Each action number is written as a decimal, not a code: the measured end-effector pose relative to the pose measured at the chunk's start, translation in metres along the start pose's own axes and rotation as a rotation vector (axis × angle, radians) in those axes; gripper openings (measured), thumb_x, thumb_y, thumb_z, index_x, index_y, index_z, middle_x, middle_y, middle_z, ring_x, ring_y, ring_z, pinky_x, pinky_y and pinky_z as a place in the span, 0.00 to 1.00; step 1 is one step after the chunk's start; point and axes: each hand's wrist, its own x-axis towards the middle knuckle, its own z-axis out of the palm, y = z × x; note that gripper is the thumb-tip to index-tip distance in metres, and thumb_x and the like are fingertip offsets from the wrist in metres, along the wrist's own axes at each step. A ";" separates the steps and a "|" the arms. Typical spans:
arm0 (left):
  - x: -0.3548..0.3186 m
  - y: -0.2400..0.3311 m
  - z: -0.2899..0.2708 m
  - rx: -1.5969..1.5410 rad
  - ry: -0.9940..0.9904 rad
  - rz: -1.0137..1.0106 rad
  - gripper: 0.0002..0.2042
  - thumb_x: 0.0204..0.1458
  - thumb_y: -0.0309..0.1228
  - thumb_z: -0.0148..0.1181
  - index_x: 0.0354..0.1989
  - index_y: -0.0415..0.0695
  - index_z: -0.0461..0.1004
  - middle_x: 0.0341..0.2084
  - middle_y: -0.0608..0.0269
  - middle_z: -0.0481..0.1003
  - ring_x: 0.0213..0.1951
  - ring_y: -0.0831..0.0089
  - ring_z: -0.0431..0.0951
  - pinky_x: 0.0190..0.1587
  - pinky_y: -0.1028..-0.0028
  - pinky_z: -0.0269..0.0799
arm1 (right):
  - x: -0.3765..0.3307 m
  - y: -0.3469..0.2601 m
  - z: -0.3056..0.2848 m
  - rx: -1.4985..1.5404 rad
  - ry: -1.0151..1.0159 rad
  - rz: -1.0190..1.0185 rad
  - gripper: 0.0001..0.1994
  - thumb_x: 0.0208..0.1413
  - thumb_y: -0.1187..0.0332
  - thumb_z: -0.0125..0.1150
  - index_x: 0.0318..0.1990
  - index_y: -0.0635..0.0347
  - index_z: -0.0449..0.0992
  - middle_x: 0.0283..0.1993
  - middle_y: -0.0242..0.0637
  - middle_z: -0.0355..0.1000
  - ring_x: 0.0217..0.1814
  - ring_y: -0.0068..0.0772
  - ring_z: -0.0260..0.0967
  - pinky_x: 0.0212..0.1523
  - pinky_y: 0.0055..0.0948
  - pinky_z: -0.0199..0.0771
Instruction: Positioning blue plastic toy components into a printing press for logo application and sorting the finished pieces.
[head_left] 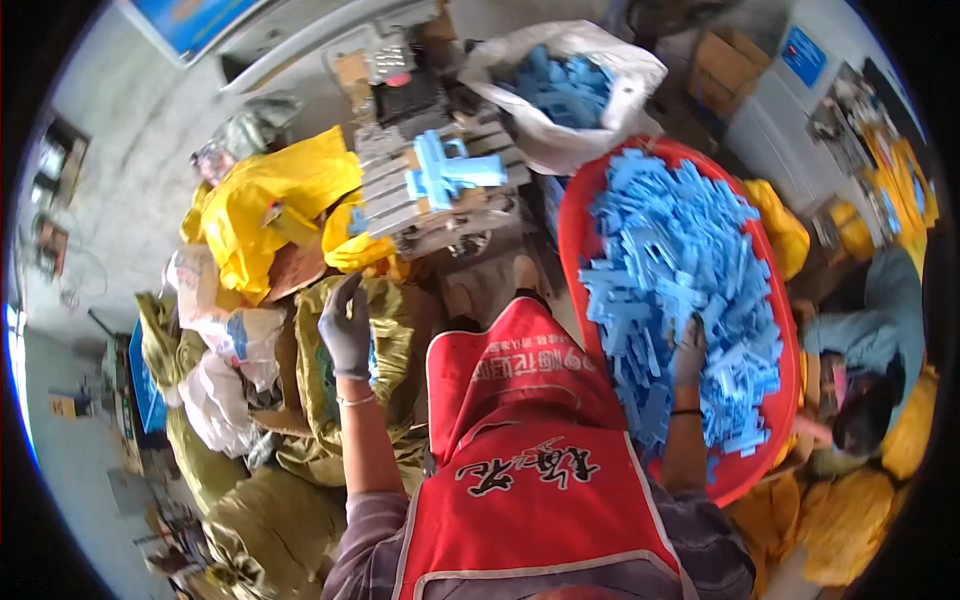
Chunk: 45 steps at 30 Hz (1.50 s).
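My left hand, in a grey glove, is raised over an olive sack. Its fingers point up and look stretched out, with nothing visible in them. On the right, my gloved right hand reaches onto a heap of light blue plastic parts in a large red tub. Its fingers are somewhat apart against the parts, and I see no single piece gripped. A light blue toy pistol lies on its side on the slatted metal top of a machine ahead of me.
Behind the tub stands a white sack of blue parts. Yellow bags and white plastic bags crowd the left. Another person bends down at the far right, near orange-yellow sacks. A cardboard box sits at the back.
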 end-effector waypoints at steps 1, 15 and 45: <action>0.011 0.011 -0.002 0.044 0.035 0.053 0.11 0.58 0.26 0.59 0.47 0.38 0.80 0.44 0.52 0.81 0.48 0.59 0.81 0.53 0.66 0.73 | 0.000 -0.009 -0.003 0.082 -0.132 -0.020 0.27 0.69 0.44 0.45 0.53 0.63 0.73 0.42 0.37 0.76 0.33 0.25 0.71 0.30 0.25 0.70; 0.103 0.062 0.034 -0.047 -0.140 0.263 0.15 0.53 0.29 0.63 0.49 0.41 0.77 0.47 0.50 0.79 0.53 0.51 0.75 0.57 0.61 0.70 | -0.023 -0.068 0.067 0.292 -0.372 0.010 0.23 0.70 0.49 0.48 0.58 0.59 0.68 0.48 0.34 0.72 0.40 0.25 0.72 0.40 0.26 0.74; 0.058 0.007 0.003 -0.261 0.030 -0.063 0.21 0.47 0.27 0.71 0.52 0.40 0.77 0.41 0.56 0.82 0.44 0.70 0.82 0.50 0.71 0.77 | 0.020 -0.240 0.287 -0.324 -0.676 -0.933 0.23 0.58 0.74 0.61 0.63 0.60 0.70 0.57 0.42 0.72 0.57 0.40 0.71 0.60 0.34 0.69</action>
